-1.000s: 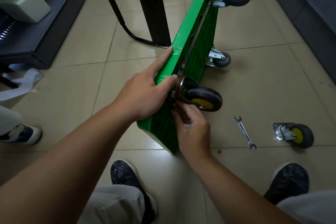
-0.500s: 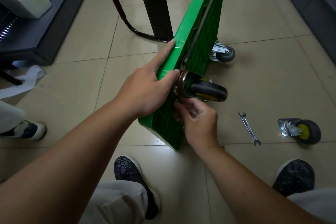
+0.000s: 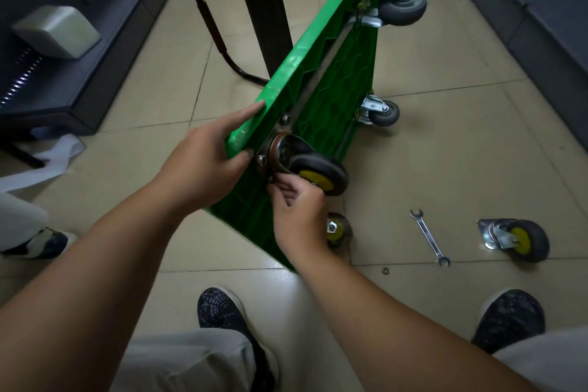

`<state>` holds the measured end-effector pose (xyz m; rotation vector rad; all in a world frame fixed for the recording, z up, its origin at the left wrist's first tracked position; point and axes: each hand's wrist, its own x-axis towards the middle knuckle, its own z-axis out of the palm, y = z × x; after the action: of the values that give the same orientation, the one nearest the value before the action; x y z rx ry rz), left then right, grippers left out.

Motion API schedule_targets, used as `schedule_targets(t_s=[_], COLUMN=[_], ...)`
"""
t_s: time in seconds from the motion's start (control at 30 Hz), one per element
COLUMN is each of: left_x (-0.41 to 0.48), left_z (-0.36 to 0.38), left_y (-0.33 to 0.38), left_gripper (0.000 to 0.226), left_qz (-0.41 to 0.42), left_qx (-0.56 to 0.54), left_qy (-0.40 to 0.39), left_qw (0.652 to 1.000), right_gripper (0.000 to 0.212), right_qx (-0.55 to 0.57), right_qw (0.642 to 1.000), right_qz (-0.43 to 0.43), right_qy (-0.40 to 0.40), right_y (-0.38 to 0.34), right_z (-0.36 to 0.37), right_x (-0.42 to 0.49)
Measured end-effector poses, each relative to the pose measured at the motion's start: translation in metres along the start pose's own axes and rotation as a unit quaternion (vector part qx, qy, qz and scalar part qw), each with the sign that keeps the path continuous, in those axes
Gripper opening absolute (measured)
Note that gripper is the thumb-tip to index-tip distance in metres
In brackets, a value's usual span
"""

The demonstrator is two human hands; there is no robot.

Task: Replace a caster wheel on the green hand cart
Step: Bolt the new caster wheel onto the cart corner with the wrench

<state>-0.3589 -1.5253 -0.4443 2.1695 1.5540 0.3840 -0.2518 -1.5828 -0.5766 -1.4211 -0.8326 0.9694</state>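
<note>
You stood on a beige tiled floor [image 3: 445, 143]; a dark cabinet [image 3: 79, 79] ran along your left, a dark wall [image 3: 541, 25] along your right, under dim light.

An indoor aisle, likely in an office or shop, though which cannot be told. The floor [image 3: 445, 143] is glossy beige tile with dark grout lines. Dark cabinet bases run along both sides: one at nine o'clock [image 3: 79, 86], one at two o'clock [image 3: 541, 25]. A pale grey device [image 3: 57, 30] sits at ten o'clock beside a row of small lit dots.
</note>
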Motion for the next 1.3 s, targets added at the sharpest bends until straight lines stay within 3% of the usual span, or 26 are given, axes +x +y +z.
schedule_targets(t_s=[0.1,0.17,0.3,0.43,0.63,0.87,1.07,1.3], left_x=[0.003,0.004,0.0,-0.009,-0.036,-0.02,-0.005,0.002], left_z=[-0.006,-0.007,0.001,0.026,0.092,0.107,0.107,0.108], left_y=[-0.008,-0.011,-0.003,0.024,0.052,0.045,0.046,0.046], left_gripper=[0.071,0.07,0.069,0.061,0.062,0.064,0.058,0.06], left_qz=[-0.002,-0.009,0.008,0.078,0.225,0.219,0.217,0.21], left_qx=[0.021,0.047,0.115,0.169,0.204,0.206,0.175,0.16], left_qy=[0.018,0.027,0.074,0.11,-0.01,0.001,0.038,0.015], left_qw=[1.0,0.998,0.991,0.976,0.953,0.954,0.96,0.964], right_gripper=[0.043,0.045,0.025,0.015,0.019,0.037,0.043,0.018], right_qx=[0.001,-0.063,-0.198,-0.268,-0.354,-0.381,-0.424,-0.429], right_qw=[0.992,0.982,0.97,0.959,0.935,0.915,0.884,0.878], right_qz=[-0.015,-0.043,-0.089,-0.074,-0.014,0.118,0.168,0.178], right_qy=[-0.124,-0.174,-0.112,-0.052,-0.021,-0.055,-0.105,-0.115], right_y=[0.005,0.018,0.051,0.083,0.144,0.211,0.244,0.262], right_z=[-0.006,-0.024,-0.075,-0.111,-0.171,-0.21,-0.212,-0.213], right_x=[-0.004,-0.009,-0.013,-0.008,-0.002,0.005,0.019,0.024])
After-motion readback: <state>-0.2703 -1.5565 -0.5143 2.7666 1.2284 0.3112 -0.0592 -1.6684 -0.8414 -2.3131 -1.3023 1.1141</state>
